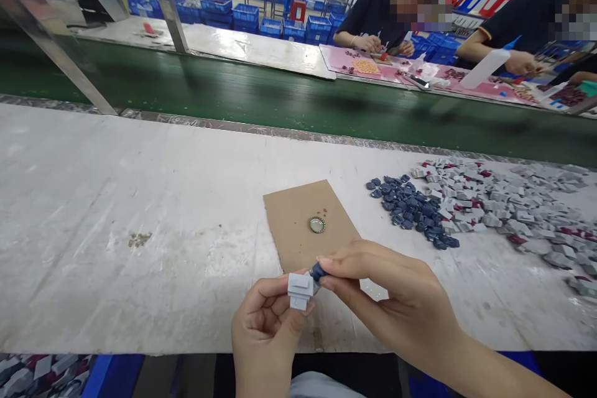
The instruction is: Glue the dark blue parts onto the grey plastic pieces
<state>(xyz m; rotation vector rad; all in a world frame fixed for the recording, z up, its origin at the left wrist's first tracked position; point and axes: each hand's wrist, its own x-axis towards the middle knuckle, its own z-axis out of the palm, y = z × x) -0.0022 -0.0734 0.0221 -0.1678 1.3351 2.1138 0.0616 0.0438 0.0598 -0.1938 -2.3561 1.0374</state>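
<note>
My left hand (268,323) pinches a light grey blocky plastic part (300,289) between thumb and fingers, just below the brown cardboard. Against the right side of that part, my right hand (392,298) holds a small dark blue piece (318,272) by thumb and forefinger. The two pieces meet or nearly meet; the fingertips hide the exact contact. On the cardboard sheet (293,211) lies a bottle cap (318,224) with its hollow side up, beside a few brown crumbs.
Right of the cardboard lie a pile of dark blue pieces (410,205) and a larger heap of grey and maroon parts (504,199). A green conveyor belt (209,99) crosses behind the white table (116,186). Two people work beyond it. A blue bin (112,376) stands at lower left.
</note>
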